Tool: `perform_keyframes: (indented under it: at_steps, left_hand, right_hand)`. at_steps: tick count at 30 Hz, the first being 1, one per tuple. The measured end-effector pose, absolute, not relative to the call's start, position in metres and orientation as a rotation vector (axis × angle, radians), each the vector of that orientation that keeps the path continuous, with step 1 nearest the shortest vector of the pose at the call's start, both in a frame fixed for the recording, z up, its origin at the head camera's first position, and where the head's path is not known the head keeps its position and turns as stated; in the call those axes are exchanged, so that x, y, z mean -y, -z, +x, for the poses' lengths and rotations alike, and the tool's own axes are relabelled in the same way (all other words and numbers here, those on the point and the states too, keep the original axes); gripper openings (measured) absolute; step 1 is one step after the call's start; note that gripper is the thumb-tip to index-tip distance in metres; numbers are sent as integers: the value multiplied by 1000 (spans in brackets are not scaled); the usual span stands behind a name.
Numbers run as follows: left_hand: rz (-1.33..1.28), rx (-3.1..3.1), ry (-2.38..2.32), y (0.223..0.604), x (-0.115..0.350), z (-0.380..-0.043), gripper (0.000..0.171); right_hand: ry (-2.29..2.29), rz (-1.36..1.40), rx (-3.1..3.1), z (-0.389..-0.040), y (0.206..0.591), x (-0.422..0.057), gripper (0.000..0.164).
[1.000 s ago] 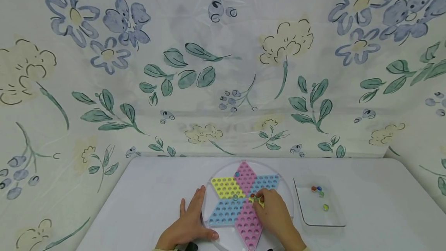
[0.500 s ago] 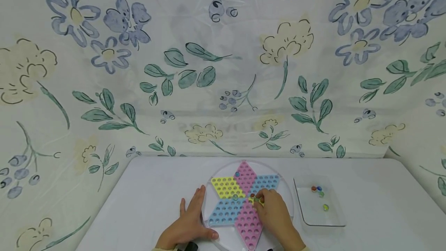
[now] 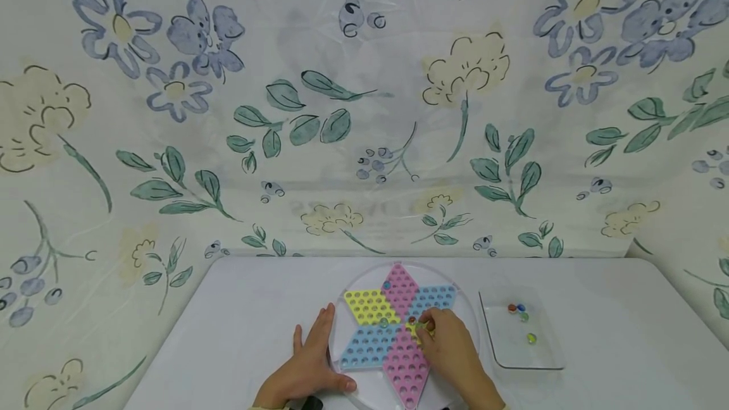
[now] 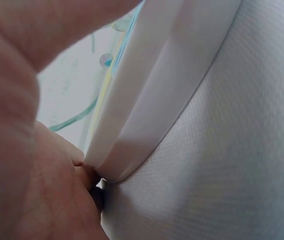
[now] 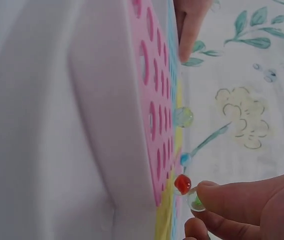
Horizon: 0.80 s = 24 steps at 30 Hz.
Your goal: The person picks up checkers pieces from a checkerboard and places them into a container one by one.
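A round white Chinese checkers board (image 3: 353, 391) carries a star of pink, yellow and blue sections full of holes. My left hand (image 3: 307, 359) rests at its left rim, fingers straight and thumb spread over the near edge. In the right wrist view my right hand (image 5: 251, 205) pinches a clear marble with green inside (image 5: 196, 200) between thumb and fingers, over the right yellow section. A red marble (image 5: 182, 184) sits right beside it. A pale greenish marble (image 3: 384, 323) lies near the star's middle, and a blue marble (image 3: 387, 285) sits on the far pink section.
Right of the board stands a clear shallow tray (image 3: 529, 369), with several marbles in it, among them a yellow-green marble (image 3: 532, 338). The white table (image 3: 626, 315) ends at the back against a flower-printed cloth (image 3: 398, 207).
My right fingertips have shifted slightly right, and a little more of the yellow section shows beside them. The left hand keeps its place at the rim.
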<state>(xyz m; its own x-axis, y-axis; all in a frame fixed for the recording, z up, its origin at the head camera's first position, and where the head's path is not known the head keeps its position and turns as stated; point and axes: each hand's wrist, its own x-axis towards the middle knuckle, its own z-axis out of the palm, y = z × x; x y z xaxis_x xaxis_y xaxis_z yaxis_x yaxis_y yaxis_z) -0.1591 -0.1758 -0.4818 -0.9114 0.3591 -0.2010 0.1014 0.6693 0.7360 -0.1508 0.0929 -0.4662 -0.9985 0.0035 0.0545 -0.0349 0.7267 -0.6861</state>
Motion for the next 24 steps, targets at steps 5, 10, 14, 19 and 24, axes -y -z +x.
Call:
perform_keyframes:
  at_steps: [5,10,14,19,24]
  left_hand:
    - [377,-2554,-1115,481,176,-159,144]
    - [361,-2554,-1116,482,176,-159,145]
    - [358,-2564,-1114,484,175,-159,145]
    - [355,-2565,-1127,485,176,-159,145]
    - [354,-2549,-1145,485,176,-159,144]
  right_hand:
    - [-1159,42,2868,-149,462,-96,13]
    - [-1189,26,2878,-148,456,-100,14]
    - [-1214,22,2873,-148,454,-104,16]
    - [-1236,51,2854,-146,452,-110,15]
    - [-1226,66,2826,-144,447,-116,14]
